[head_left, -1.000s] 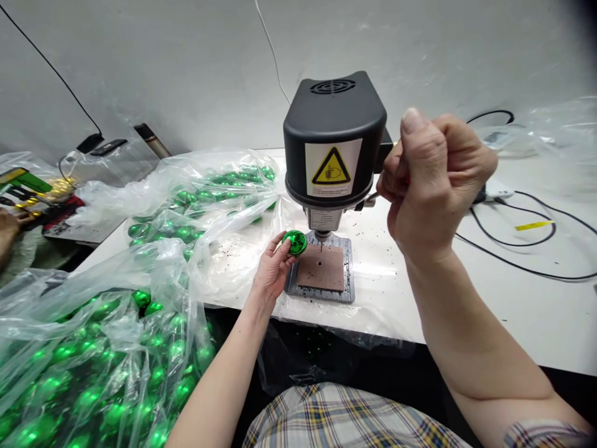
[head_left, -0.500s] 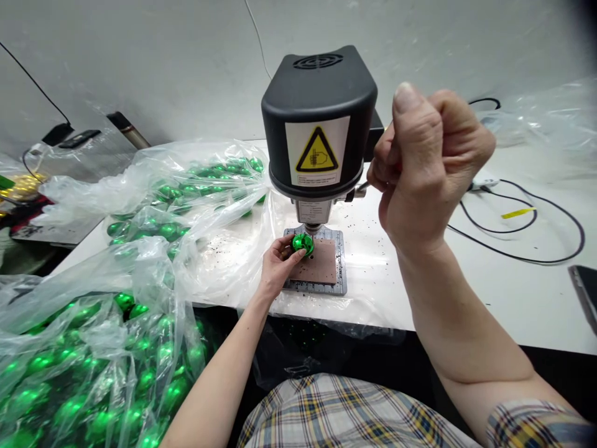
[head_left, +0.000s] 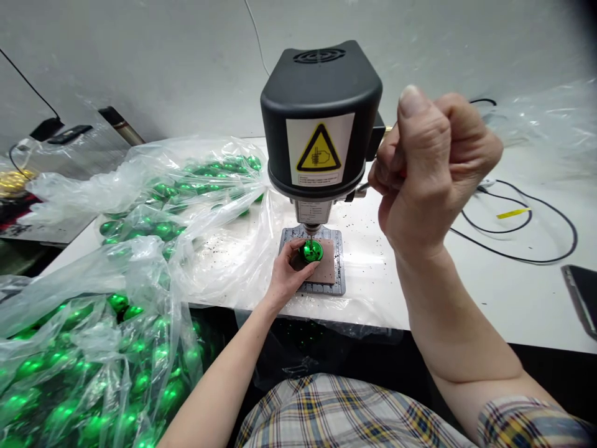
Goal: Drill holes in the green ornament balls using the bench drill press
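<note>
A small black bench drill press [head_left: 321, 118] stands in front of me, with a yellow warning sticker on its head. My left hand [head_left: 291, 270] grips a shiny green ball [head_left: 311, 251] on the brown board [head_left: 326, 267], directly beneath the chuck [head_left: 311, 230]. The thin bit reaches down to the ball's top; whether it has gone in I cannot tell. Under the board lies the grey metal base [head_left: 339, 274]. Raised beside the drill head, my right hand [head_left: 429, 168] is closed around the feed lever [head_left: 364, 186], most of which the fingers hide.
Clear plastic bags of green balls lie on the table [head_left: 186, 186] and hang at the lower left [head_left: 93, 367]. Dark shavings dot the white table [head_left: 368, 267]. A black cable [head_left: 571, 242] loops at the right, near a dark phone-like device [head_left: 581, 292].
My left hand has moved the green ball slightly right, under the chuck, and the bit now shows above it. My right hand keeps its grip on the lever.
</note>
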The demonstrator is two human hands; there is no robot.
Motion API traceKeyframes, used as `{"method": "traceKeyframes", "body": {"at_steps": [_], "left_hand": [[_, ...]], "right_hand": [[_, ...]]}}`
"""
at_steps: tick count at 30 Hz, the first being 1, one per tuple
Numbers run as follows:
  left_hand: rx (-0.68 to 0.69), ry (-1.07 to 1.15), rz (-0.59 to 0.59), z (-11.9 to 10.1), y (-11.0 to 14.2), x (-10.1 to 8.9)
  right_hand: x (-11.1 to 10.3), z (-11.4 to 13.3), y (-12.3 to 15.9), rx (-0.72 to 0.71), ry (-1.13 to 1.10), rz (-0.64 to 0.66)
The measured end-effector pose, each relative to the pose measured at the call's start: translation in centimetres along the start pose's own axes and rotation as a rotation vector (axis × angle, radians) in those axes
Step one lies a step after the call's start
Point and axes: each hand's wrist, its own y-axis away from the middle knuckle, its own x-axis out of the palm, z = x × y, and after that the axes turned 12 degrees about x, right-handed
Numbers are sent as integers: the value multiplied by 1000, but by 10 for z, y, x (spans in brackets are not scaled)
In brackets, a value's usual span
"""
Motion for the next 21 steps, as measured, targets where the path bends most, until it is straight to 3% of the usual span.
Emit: {"method": "traceKeyframes", "body": {"at_steps": [4, 11, 21], "left_hand": [[15, 8, 6, 4, 1, 0], [39, 2, 5, 16, 2, -1], [114, -139, -49, 16, 8, 9]], "right_hand": [[-2, 1, 7, -4, 5, -38], [-4, 1, 13, -65, -80, 6], [-7, 6, 24, -75, -43, 8]]}}
